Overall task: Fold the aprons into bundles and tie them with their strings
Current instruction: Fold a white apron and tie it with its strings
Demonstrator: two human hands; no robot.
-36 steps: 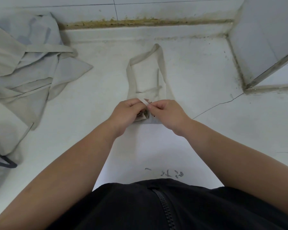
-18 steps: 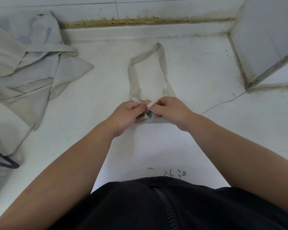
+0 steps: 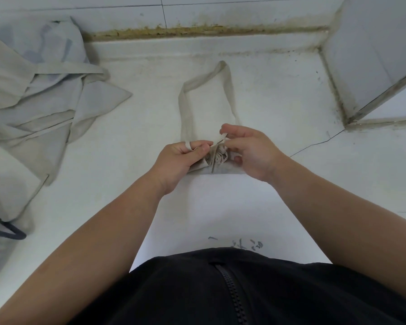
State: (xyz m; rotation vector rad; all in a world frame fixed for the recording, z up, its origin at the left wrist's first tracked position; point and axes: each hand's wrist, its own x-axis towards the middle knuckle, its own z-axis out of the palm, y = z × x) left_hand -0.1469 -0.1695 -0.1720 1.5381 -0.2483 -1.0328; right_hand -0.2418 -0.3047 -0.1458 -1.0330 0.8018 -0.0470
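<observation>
A small folded beige apron bundle (image 3: 217,164) lies on the white counter (image 3: 220,207) in front of me, its neck loop (image 3: 206,90) stretched away toward the wall. My left hand (image 3: 181,160) rests on the bundle's left side with a thin string wound over one finger and pinched by the thumb. My right hand (image 3: 251,151) pinches the other string end just above the bundle, where the strings cross in a loose knot (image 3: 220,156). My hands hide most of the bundle.
A heap of unfolded grey aprons (image 3: 38,102) covers the counter's left side, with a dark strap (image 3: 7,231) at the left edge. A tiled wall (image 3: 197,12) runs along the back and a white pillar (image 3: 373,55) stands at the right.
My right hand has lifted and moved slightly right, drawing its string end up. The knotted strings on the bundle now show between my hands.
</observation>
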